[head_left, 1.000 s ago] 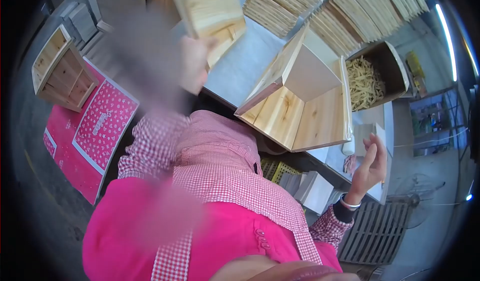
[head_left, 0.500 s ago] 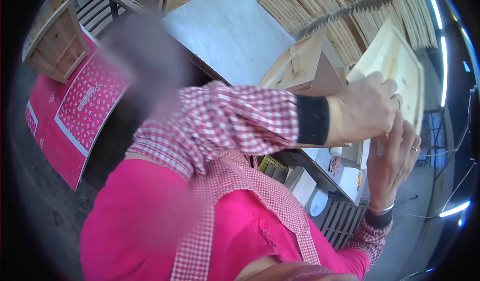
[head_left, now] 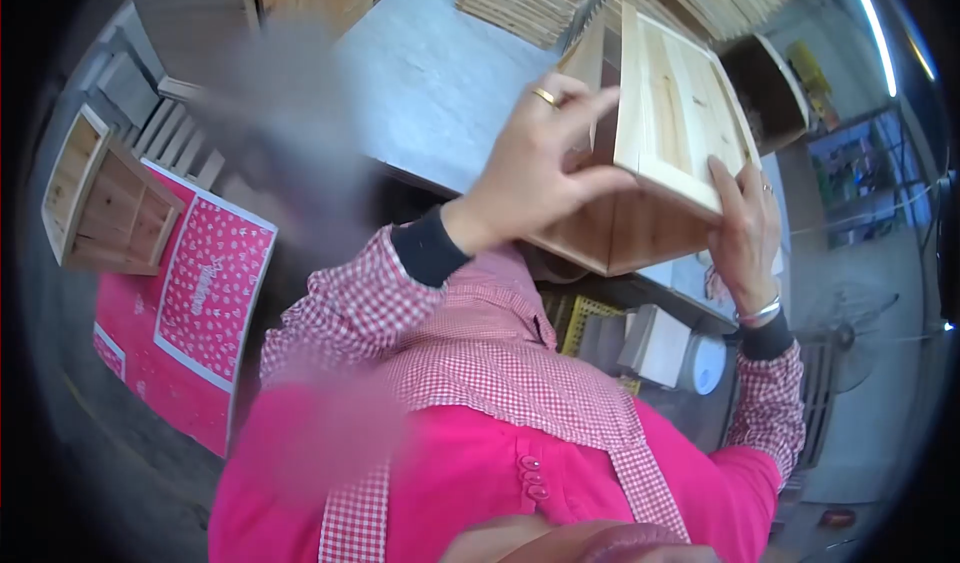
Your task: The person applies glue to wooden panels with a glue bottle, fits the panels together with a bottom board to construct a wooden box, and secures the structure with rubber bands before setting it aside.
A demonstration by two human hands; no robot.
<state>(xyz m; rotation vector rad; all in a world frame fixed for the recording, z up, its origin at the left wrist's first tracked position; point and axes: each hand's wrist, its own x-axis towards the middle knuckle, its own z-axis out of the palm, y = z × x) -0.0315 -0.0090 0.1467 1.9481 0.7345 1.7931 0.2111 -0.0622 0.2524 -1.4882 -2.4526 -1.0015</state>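
A pale wooden box [head_left: 690, 113] with slanted panels is held up tilted in front of me. My right hand [head_left: 745, 218] grips its lower right edge, fingers over the outer panel and a metal bangle on the wrist. At the box's left side is my left hand [head_left: 545, 158], wearing a gold ring. Its thumb and index finger are spread apart, and their tips are at the left edge of the panel. Part of the box's inside shows below the outer panel. Its far side is hidden.
A white-topped table [head_left: 430, 73] lies beyond, with stacks of thin wooden boards [head_left: 525, 3] at its back. Another wooden box [head_left: 115, 208] stands on a pink printed surface [head_left: 215, 303] at left. A dark-sided box [head_left: 765, 88] sits behind. Low at right is a fan [head_left: 850, 338].
The hands were together at the panel's edge; my left hand has moved left, away from my right hand. The box has turned, showing its broad panel and part of its inside.
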